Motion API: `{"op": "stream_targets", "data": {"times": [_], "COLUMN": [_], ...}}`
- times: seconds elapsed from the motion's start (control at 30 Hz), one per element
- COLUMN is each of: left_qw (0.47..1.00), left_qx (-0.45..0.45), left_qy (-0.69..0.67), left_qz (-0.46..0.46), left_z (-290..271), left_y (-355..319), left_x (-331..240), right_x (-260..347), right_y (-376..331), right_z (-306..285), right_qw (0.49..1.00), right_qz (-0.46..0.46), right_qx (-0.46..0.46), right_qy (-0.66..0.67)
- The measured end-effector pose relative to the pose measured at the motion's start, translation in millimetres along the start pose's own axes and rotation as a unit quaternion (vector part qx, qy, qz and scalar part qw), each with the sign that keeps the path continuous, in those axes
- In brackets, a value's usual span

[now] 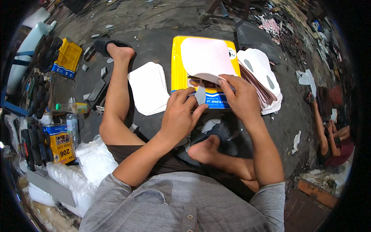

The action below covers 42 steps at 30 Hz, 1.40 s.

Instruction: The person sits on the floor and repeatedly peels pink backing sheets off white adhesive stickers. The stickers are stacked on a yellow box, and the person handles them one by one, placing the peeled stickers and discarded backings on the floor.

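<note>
A pale pink insole-shaped sheet (206, 56) lies over a yellow and blue tin (176, 73) in front of me, its near edge curling up. My right hand (241, 94) is closed on that near edge, thumb on top. Close by, at the tin's near side, my left hand (181, 110) has its fingers bent around a small grey teardrop-shaped piece (200, 95). To the left of the tin lies a pile of white sheets (148, 89). On the right is a thick stack of similar sheets (264, 73); its top one bears two grey teardrop pieces.
My bare legs and feet frame the tin, with a dark clog (101, 47) by the left foot. Plastic bags (96, 158), bottles (72, 107) and another yellow tin (60, 143) stand at left. Scraps litter the dark floor. Another person (336, 143) sits at far right.
</note>
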<state>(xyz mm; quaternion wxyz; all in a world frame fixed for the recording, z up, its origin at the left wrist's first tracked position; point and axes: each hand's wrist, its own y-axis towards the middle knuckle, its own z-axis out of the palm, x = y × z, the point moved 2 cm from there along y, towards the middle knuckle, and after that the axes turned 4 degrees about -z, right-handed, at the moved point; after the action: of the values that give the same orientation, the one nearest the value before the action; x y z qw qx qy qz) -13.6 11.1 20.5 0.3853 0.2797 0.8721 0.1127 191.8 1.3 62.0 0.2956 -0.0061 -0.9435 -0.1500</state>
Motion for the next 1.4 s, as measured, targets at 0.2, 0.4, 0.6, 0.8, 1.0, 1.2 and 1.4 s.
{"op": "stream_targets", "data": {"times": [0.2,0.4,0.6,0.8,1.0,1.2,1.4], "left_qw": [0.982,0.963,0.900,0.972,0.909,0.955,0.917], "left_qx": [0.067,0.065,0.131,0.090,0.213,0.106,0.174], "left_qy": [-0.072,-0.204,-0.274,-0.142,-0.235,-0.226,-0.316], "left_qz": [-0.159,-0.166,-0.312,-0.164,-0.272,-0.158,-0.171], "left_z": [-9.0,-29.4,-17.3,-29.0,-27.3,-29.9,-34.7], "left_y": [5.3,-55.6,-78.6,-70.7,-77.7,-71.4,-73.7], "left_x": [-2.6,-16.0,-6.9,-11.3,-9.2,-5.7,-6.8], "right_x": [20.4,48.5,36.4,47.6,44.1,43.1,44.9], "right_y": [-21.4,-102.7,-129.7,-120.1,-101.9,-77.9,-72.3], "right_z": [-4.3,44.0,70.2,49.9,30.3,24.4,16.1], "right_qw": [0.995,0.873,0.926,0.981,0.968,0.956,0.962], "right_qz": [-0.075,0.232,0.190,0.058,0.011,0.020,0.017], "right_qx": [-0.065,0.059,0.032,0.027,0.072,0.134,0.094], "right_qy": [-0.026,0.424,0.325,0.184,0.242,0.259,0.257]}}
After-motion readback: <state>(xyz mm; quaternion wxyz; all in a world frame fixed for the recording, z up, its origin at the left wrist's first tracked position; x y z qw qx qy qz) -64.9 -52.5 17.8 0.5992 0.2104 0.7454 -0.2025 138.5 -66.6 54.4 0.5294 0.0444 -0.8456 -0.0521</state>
